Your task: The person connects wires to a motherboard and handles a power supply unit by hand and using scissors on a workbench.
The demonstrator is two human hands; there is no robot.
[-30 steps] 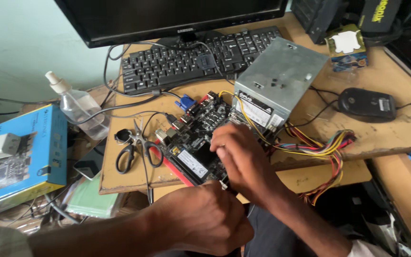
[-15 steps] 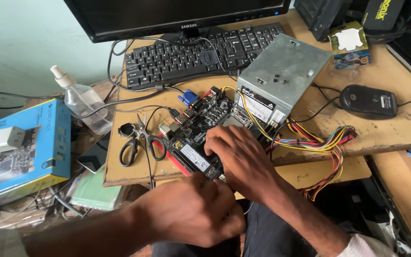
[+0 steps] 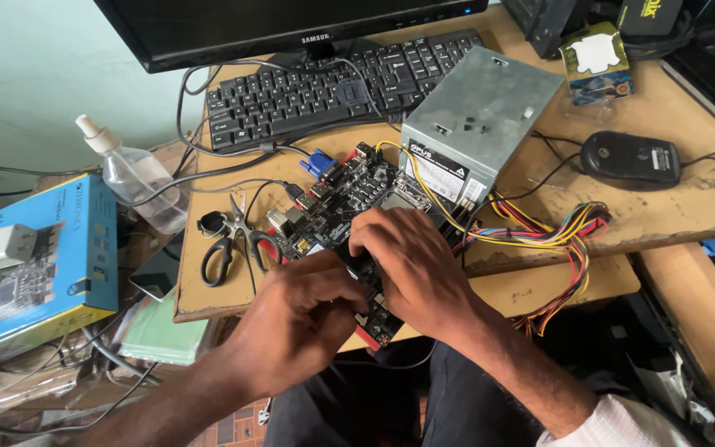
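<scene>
A person is working at a cluttered wooden desk, seen from above. At far left, a blue cardboard box is lying on a pile of cables, with a clear spray bottle beside it. Next come black-handled scissors lying on the desk's edge. In the middle, a black computer motherboard is sitting on the desk, overhanging its near edge. The left hand is curled at the board's near end, fingertips pinched together on something small that cannot be made out. The right hand is pressing flat on the board, steadying it, holding nothing. This looks like fitting or seating a part on the board; the next move seems to call for careful alignment and even pressure. Just right, a grey metal power supply is trailing coloured wires. A black keyboard and monitor are standing behind. A black mouse is resting far right.
</scene>
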